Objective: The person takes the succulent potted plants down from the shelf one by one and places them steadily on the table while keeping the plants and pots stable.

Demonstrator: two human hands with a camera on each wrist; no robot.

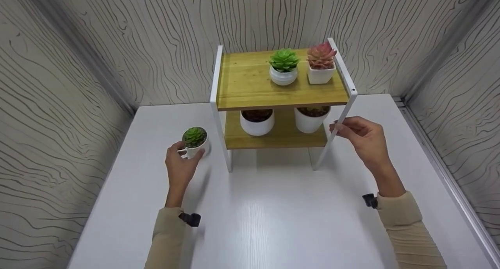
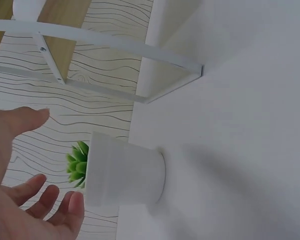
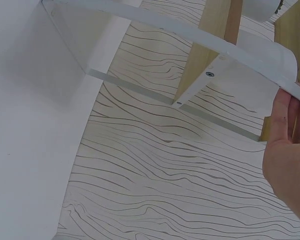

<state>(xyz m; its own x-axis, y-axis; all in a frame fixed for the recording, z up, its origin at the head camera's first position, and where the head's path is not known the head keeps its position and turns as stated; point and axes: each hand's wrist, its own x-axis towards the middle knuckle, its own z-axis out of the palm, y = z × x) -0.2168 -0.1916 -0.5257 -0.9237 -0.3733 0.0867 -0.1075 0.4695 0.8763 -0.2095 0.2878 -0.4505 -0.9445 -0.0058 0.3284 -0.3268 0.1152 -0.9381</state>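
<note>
A small green succulent in a white pot (image 1: 196, 148) stands on the table, left of a two-tier shelf (image 1: 250, 79). Around its near side my left hand (image 1: 181, 163) has thumb and fingers spread; the left wrist view shows the thumb well apart from the pot (image 2: 127, 172) and the fingertips close to its rim. My right hand (image 1: 365, 140) pinches the shelf's white front right leg (image 1: 333, 134) between thumb and fingers. In the right wrist view that hand (image 3: 289, 145) is partly cut off by the frame edge.
On the upper board stand a green succulent (image 1: 284, 67) and a red succulent (image 1: 321, 65) in white pots. Two white pots (image 1: 257, 126) sit on the lower board, their tops hidden by the upper one. Wood-grain patterned walls (image 1: 175, 38) enclose the white table (image 1: 273, 218).
</note>
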